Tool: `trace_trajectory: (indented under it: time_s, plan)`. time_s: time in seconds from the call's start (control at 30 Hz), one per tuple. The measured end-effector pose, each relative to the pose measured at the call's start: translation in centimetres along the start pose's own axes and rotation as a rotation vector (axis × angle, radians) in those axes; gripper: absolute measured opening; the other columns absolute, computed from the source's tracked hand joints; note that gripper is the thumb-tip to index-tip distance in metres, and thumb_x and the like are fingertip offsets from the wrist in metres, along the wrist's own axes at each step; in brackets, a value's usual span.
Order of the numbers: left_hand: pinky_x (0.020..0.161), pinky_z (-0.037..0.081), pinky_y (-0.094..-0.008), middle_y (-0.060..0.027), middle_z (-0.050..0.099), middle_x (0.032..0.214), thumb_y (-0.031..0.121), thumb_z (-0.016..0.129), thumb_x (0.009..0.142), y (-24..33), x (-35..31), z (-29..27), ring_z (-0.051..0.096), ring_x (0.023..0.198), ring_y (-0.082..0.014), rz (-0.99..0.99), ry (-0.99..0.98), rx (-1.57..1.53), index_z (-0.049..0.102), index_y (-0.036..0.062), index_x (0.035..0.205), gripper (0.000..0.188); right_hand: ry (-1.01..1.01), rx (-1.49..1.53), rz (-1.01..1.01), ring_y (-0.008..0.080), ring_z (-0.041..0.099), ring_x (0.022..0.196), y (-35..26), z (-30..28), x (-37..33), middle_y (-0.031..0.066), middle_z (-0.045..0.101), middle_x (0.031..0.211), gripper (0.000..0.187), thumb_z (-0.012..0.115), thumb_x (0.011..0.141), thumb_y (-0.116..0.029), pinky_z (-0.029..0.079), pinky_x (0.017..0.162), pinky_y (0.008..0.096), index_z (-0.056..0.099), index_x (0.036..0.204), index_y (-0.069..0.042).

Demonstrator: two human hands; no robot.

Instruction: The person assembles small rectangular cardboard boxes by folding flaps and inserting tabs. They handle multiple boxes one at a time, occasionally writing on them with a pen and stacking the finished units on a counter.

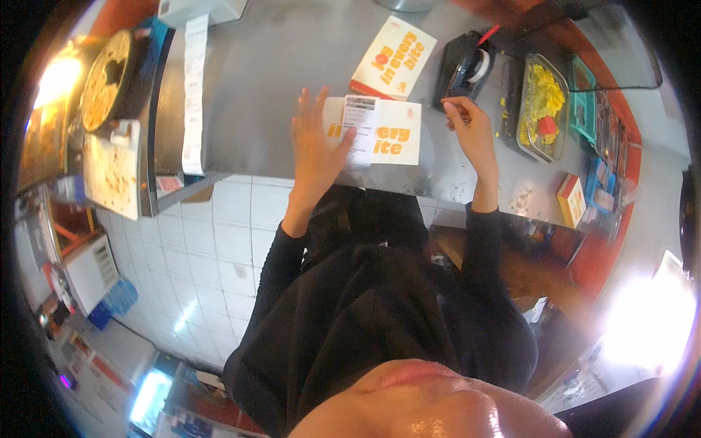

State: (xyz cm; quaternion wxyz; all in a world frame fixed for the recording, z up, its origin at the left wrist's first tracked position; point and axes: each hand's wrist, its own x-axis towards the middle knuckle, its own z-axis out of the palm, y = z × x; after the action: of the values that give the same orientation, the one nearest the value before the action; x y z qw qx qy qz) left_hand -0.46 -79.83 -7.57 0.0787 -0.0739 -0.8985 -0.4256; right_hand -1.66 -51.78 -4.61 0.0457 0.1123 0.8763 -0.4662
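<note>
On the metal counter in front of me lies a flat white box with orange lettering [400,150]. A printed paper receipt [361,120] rests across it. My left hand [319,135] is at the box's left side, fingers spread, with the thumb over the receipt's edge. My right hand [473,131] is raised to the right of the box, close to a black tape dispenser [456,69] with a white roll. Its thumb and forefinger are pinched together; anything between them is too small to make out.
A second white-and-orange box [394,55] lies behind the first. To the right stands a clear tray [522,109] of yellow food with a red piece. A small box [572,197] is at the right front edge. A long receipt strip [193,95] hangs at left, beside a round pan [109,80].
</note>
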Motion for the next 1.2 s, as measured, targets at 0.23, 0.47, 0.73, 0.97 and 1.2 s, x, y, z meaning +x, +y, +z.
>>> trace_trajectory:
  time_s: [0.23, 0.47, 0.73, 0.97, 1.2]
  plan:
    - [0.106, 0.030, -0.0508, -0.0242, 0.032, 0.144, 0.056, 0.062, 0.080, 0.1, 12.7, 7.4, 0.030, 0.134, -0.0422, 0.329, -0.422, 0.351, 0.033, 0.0087, 0.141, 0.082, 0.142, -0.067, -0.191, 0.0248, 0.064, 0.080, 3.5, 1.7, -1.6, 0.0147, 0.067, 0.089, 0.020, 0.061, 0.088, -0.018, 0.050, 0.072, 0.0355, 0.066, 0.099, -0.002]
    - [0.106, 0.025, -0.0611, -0.0298, -0.003, 0.152, 0.068, 0.069, 0.064, -0.4, 17.6, 16.7, 0.017, 0.134, -0.0550, 0.027, -0.680, 0.633, -0.010, 0.0201, 0.150, 0.126, 0.556, -0.064, 0.082, 0.0220, 0.064, 0.082, 12.8, -6.2, -8.4, 0.0129, 0.067, 0.097, 0.017, 0.061, 0.089, -0.014, 0.051, 0.073, 0.0316, 0.067, 0.101, -0.004]
    - [0.109, 0.015, -0.0612, -0.0209, 0.008, 0.152, 0.025, 0.075, 0.071, 1.6, 19.1, 11.2, 0.015, 0.138, -0.0460, 0.457, -0.908, 0.618, 0.014, 0.0223, 0.147, 0.098, 1.347, -0.066, 0.187, 0.0263, 0.062, 0.083, 33.5, -25.1, -15.3, 0.0141, 0.066, 0.093, 0.026, 0.065, 0.085, -0.021, 0.049, 0.078, 0.0383, 0.066, 0.104, -0.003]
    - [0.107, 0.030, -0.0355, -0.0145, 0.048, 0.129, 0.016, 0.062, 0.085, 26.1, 10.3, 21.2, 0.043, 0.123, -0.0287, 0.515, -0.781, -0.141, 0.046, 0.0042, 0.130, 0.048, 1.402, -0.038, 0.604, 0.0240, 0.057, 0.106, 50.0, -43.7, -21.4, 0.0181, 0.060, 0.117, 0.070, 0.075, 0.077, -0.043, 0.045, 0.090, 0.0348, 0.054, 0.124, 0.004]
    - [0.109, 0.030, -0.0403, -0.0221, 0.042, 0.139, 0.039, 0.050, 0.095, 35.3, -2.7, 48.5, 0.041, 0.129, -0.0317, 0.416, -1.199, -0.443, 0.040, 0.0015, 0.137, 0.057, 0.926, 0.503, 0.429, 0.0247, 0.052, 0.106, 47.0, -39.1, -21.9, 0.0122, 0.052, 0.123, 0.078, 0.068, 0.084, -0.046, 0.044, 0.082, 0.0395, 0.034, 0.140, -0.005]
